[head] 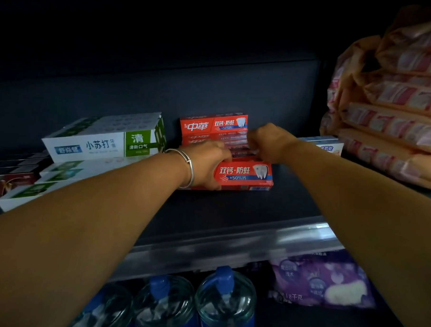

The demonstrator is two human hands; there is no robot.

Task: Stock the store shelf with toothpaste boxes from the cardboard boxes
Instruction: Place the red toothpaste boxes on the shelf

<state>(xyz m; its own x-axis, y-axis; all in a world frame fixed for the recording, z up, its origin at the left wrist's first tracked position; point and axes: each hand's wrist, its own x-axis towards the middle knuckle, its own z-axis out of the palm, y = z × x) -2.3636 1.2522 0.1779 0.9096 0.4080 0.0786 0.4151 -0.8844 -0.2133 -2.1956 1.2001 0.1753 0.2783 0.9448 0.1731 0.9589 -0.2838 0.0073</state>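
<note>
Red toothpaste boxes [226, 149] already sat stacked on the shelf [232, 211]; left hand [207, 163] gripped the front box [244, 175], right hand [267, 141] gripped upper ones; space remained.

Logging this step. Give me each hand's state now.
Left hand: holding the front red box.
Right hand: fingers curled on the red stack behind.

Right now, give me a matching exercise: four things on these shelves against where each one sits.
Things:
1. red toothpaste boxes
2. white-green toothpaste boxes
3. orange packs
4. water bottles

Places:
A. lower shelf, left
B. middle of the shelf, under both hands
C. far right, stacked
D. left of the red boxes

Pairs: 1-B, 2-D, 3-C, 4-A
</note>
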